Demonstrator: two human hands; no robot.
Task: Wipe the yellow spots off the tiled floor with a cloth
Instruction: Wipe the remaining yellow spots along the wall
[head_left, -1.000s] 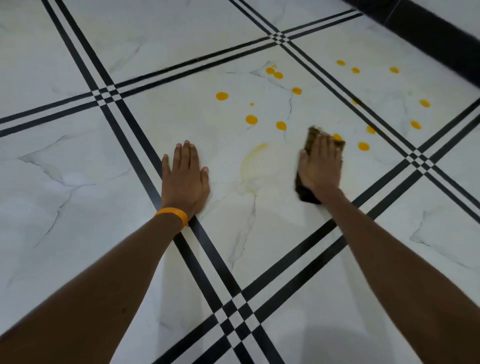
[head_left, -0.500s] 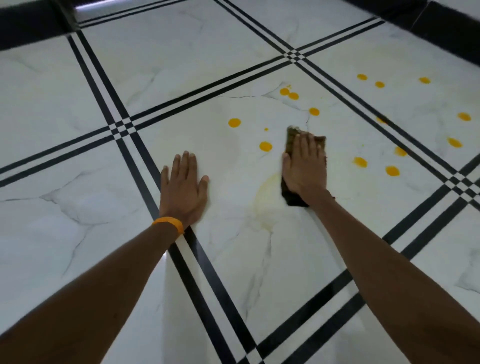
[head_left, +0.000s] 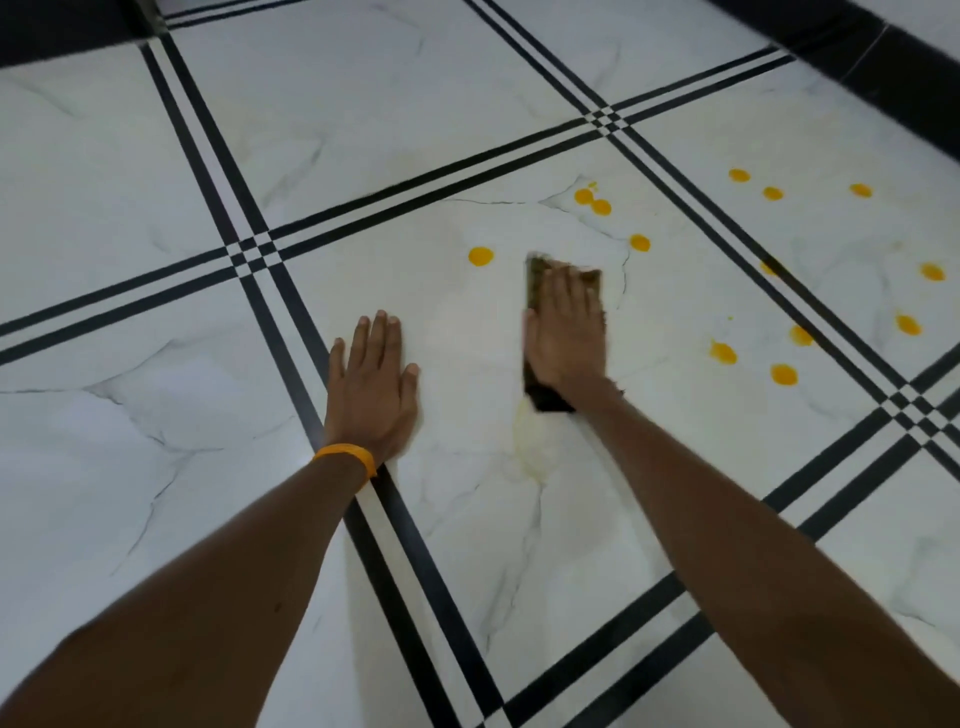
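Observation:
My right hand (head_left: 566, 332) lies flat on a dark brown cloth (head_left: 545, 399) and presses it onto the white tiled floor (head_left: 467, 519). The cloth shows past my fingertips and at my wrist. A yellow spot (head_left: 480, 256) sits just left of the cloth's far end, another yellow spot (head_left: 639, 242) to its right, and two touching yellow spots (head_left: 592, 201) lie farther off. Several more yellow spots (head_left: 783, 374) dot the tile to the right. A pale yellow smear (head_left: 532, 447) trails behind the cloth. My left hand (head_left: 371, 387), with an orange wristband, rests flat on the floor, fingers apart.
Black double stripes (head_left: 400, 519) cross the floor in a grid. A dark skirting (head_left: 883, 57) runs along the far right, and another dark edge (head_left: 67, 36) shows at the top left.
My right hand has slid the cloth left and away over the tile, covering spots that showed before. The view has tilted up. My left hand has stayed planted.

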